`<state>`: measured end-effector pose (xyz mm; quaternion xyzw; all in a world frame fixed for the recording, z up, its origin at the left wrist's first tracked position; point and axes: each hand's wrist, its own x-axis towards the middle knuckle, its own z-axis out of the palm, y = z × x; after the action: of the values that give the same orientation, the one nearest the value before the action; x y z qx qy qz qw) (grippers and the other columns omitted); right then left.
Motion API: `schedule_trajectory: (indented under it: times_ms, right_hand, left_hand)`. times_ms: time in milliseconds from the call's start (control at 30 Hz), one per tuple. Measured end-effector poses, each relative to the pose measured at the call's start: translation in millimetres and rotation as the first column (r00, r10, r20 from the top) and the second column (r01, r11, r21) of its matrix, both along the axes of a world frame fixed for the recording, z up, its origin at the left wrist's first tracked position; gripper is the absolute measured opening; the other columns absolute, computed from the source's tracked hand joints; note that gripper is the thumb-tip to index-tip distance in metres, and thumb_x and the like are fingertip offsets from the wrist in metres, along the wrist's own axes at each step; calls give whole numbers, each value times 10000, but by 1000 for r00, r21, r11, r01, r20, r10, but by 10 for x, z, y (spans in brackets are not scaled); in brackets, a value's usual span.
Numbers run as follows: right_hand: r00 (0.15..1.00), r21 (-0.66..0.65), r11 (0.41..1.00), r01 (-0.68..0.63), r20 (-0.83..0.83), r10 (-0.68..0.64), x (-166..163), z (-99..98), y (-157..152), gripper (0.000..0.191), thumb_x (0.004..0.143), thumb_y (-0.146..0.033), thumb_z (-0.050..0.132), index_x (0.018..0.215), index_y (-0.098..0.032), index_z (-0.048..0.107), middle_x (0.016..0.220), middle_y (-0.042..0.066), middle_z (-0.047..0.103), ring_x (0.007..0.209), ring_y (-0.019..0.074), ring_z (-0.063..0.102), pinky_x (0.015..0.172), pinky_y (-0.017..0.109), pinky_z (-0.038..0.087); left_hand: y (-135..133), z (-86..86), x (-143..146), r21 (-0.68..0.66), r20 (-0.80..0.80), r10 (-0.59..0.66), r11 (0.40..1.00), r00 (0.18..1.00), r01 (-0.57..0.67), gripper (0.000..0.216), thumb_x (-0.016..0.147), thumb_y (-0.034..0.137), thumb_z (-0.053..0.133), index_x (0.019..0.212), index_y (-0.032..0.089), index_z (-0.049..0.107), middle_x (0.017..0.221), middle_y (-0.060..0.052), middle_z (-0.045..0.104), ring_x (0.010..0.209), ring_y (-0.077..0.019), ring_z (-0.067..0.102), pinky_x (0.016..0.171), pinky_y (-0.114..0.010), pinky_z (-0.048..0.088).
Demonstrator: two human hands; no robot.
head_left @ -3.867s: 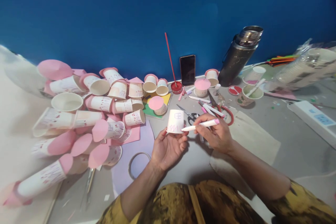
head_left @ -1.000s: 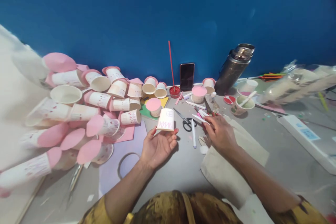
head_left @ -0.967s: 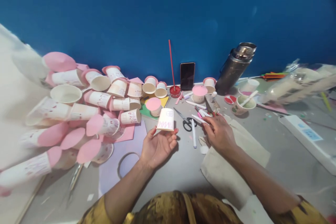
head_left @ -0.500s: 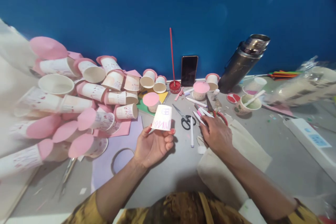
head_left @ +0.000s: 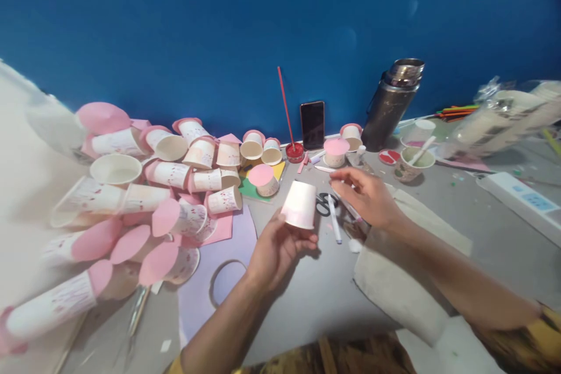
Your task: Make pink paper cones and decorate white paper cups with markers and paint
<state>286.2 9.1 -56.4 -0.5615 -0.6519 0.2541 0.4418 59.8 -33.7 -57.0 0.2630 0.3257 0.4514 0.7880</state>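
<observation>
My left hand (head_left: 278,248) is closed around the rim of a small paper cup (head_left: 299,204), held upside down above the grey table (head_left: 315,286); the side facing me looks plain pinkish white. To its right, my right hand (head_left: 368,196) hovers over scattered markers, thumb and forefinger pointing left. A thin pale marker (head_left: 354,213) runs under its lower fingers and seems held there. Another marker (head_left: 335,223) lies on the table beside black-handled scissors (head_left: 324,203).
A heap of decorated paper cups with pink lids (head_left: 166,175) fills the left. Against the blue wall stand a phone (head_left: 312,124), a metal flask (head_left: 390,106) and a red stick in a red lid (head_left: 294,151). A cloth (head_left: 407,269) lies under my right forearm, a power strip (head_left: 521,196) at right.
The pink marker was put down. My right hand, flat on the markers, has lifted toward the cup. My left hand turned the cup, so its drawn side no longer faces me.
</observation>
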Motion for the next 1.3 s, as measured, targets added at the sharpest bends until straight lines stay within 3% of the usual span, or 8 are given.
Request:
schedule_trajectory:
  times_ms: [133,233,400,700,933,1133,1233,1300]
  right_hand:
    - [979,107,988,112,-185,-91,-237,-64,216,323,987,-467,526,992,-201,710,912,52,761,742,180,660,659,293,501]
    - [993,240,964,114,-45,-107,-251,-304,244,272,970,-421,558,911,-202,709,878,61,761,804,213,694,714,318,518]
    - [994,345,939,-6,108,-33,-146,-387,133,231,1003,-372,524,1041,-219,693,945,77,756,847,226,693,742,342,526]
    - [923,77,925,-373,-72,378,-162,-308,58,636,936,-709,522,1326,-216,624,1157,118,685,900,243,636,687,338,518]
    - [915,-52,916,-398,-98,392,-172,-199,58,621,863,-655,668,1286,-200,662,1182,117,680,903,230,628,671,302,498]
    - [923,-210,899,-384,-56,381,-139,-166,104,615,766,-513,786,1273,-181,683,1060,75,741,753,187,606,651,293,495]
    - [953,-196,933,-302,-71,294,-109,-209,143,605,756,-501,785,1268,-194,685,1088,75,740,780,202,627,648,299,499]
    - [965,-190,946,-263,-67,254,-82,-226,169,600,750,-503,787,1261,-205,692,1086,73,741,815,218,643,656,304,509]
  left_hand:
    - [-98,136,-76,365,-402,334,913,853,-185,731,780,219,805,1438,248,488,1294,-102,638,1088,-267,662,923,-353,534]
    - [-67,114,-174,570,-576,484,816,659,-101,859,772,182,776,1525,247,367,1454,-138,506,1303,-300,554,1100,-449,453]
    - [101,-149,-296,717,-653,621,691,434,90,876,809,173,715,1565,241,278,1438,-170,486,1318,-309,531,1079,-499,483]
    - [104,-447,-326,776,-614,704,456,357,435,908,839,5,569,1616,233,158,1403,-195,491,1336,-305,500,1073,-491,503]
    - [21,-435,-277,811,-553,760,398,340,430,900,845,9,576,1614,233,166,1395,-198,506,1312,-302,518,1063,-484,511]
    - [9,-439,-256,825,-558,739,447,377,346,958,817,86,692,1608,263,183,1413,-183,465,1337,-314,490,1084,-517,475]
    - [1,-350,-264,746,-620,617,655,485,121,938,787,198,768,1576,269,265,1435,-163,451,1282,-298,529,1052,-494,491]
    - [10,-273,-274,567,-599,469,820,649,-70,683,842,290,734,1461,239,451,1297,-124,558,1082,-231,625,924,-409,551]
